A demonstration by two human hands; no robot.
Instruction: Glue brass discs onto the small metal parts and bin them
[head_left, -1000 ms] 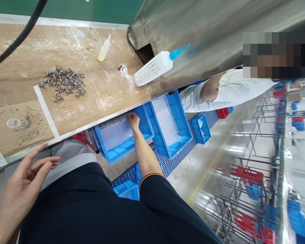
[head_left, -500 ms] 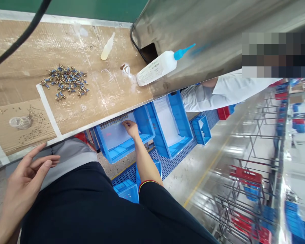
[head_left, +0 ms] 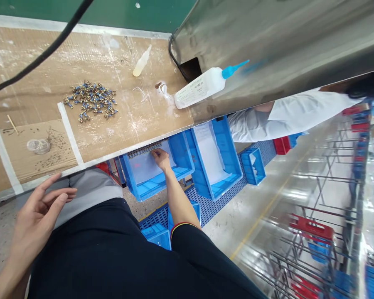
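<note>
Inside the bin, by the row of parts, the right hand curls – its grip I cannot tell; near the tabletop, the left hand hangs loosely open, empty.

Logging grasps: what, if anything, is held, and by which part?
The left hand holds nothing; whether the right hand, in the blue bin, holds anything cannot be told.

Bright light fills the frame. White glare streaks the worktop at upper left and the floor at right; the metal panel, upper right, darkens downward. The right edge stretches and blurs; the small parts near centre resolve poorly.
</note>
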